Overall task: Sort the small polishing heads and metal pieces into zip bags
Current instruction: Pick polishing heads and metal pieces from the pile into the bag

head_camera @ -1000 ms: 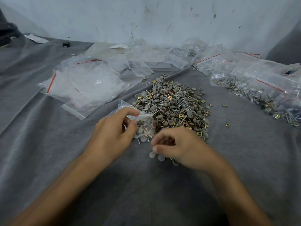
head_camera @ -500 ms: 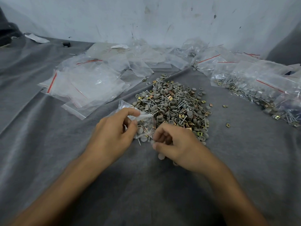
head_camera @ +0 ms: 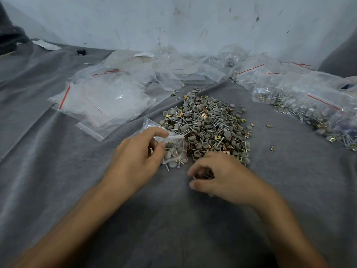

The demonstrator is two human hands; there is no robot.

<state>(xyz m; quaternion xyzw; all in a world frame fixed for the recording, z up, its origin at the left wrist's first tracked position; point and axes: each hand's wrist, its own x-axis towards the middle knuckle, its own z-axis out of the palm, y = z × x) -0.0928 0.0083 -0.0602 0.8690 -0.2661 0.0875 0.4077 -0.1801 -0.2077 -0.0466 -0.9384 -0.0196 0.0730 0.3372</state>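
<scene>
I saw the left hand [head_camera: 135, 159] pinching the zip bag [head_camera: 174, 147] at the pile's [head_camera: 208, 124] near-left edge, mouth facing right. The right hand [head_camera: 222, 180] was curled round a few metal pieces [head_camera: 205, 176], mostly hidden by fingers.

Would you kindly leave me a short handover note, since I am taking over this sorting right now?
Left hand pinches the mouth of a small zip bag, partly filled with grey heads, at the near left edge of the pile.
Right hand curls round a few metal pieces just in front of it.
On the grey cloth: empty bags left, filled bags right.
Done: several bags filled. Left: most of the pile.
</scene>
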